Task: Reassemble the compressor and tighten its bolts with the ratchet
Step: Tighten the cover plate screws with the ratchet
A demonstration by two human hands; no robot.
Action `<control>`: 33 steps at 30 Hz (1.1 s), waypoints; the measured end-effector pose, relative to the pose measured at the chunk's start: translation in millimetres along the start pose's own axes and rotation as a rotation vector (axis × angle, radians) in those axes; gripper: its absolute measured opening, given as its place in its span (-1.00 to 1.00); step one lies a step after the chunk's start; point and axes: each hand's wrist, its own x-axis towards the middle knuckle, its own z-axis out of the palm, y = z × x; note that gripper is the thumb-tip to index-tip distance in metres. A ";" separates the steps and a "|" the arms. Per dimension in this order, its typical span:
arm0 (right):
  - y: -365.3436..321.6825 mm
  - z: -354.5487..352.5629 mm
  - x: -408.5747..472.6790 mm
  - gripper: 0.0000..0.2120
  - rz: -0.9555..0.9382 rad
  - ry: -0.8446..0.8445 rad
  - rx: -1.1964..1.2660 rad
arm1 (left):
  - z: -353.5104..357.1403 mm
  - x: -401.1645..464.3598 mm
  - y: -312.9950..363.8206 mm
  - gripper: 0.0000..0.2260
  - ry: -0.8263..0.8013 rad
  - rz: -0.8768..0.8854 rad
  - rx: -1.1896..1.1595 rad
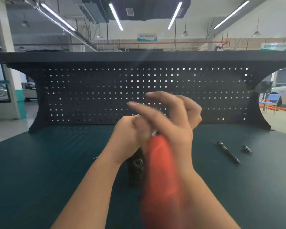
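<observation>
The ratchet's red handle (162, 171) is motion-blurred and points toward me over the green mat. Its metal head end is hidden between my hands. My left hand (130, 136) is curled into a fist around that head end, thumb on top. My right hand (170, 116) lies over the top of the handle, with two fingers stretched out to the left and the outer ones bent; its palm side is hidden. A dark compressor part (136, 167) stands on the mat under my left wrist, mostly covered.
A black extension bar (228, 152) and a small dark socket (247, 149) lie on the mat (40, 162) to the right. A thin small item (94, 157) lies left of my left forearm. The black pegboard back wall (89, 93) closes the bench's far side.
</observation>
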 end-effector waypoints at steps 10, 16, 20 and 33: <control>23.4 -15.8 10.1 -0.74 0.819 0.312 0.425 | 0.3 -4.0 1.4 -0.91 -0.092 0.050 -0.230; -0.7 -2.3 0.9 -0.80 0.084 0.002 -0.056 | -0.9 -1.8 0.2 -0.76 0.030 0.059 0.052; 26.9 -19.7 10.3 -0.87 0.862 0.301 0.418 | -0.1 -5.6 2.9 -0.88 -0.094 0.046 -0.172; 14.2 -10.0 3.4 -0.90 0.242 0.081 0.096 | -2.6 -3.3 -0.2 -0.94 -0.115 0.100 -0.242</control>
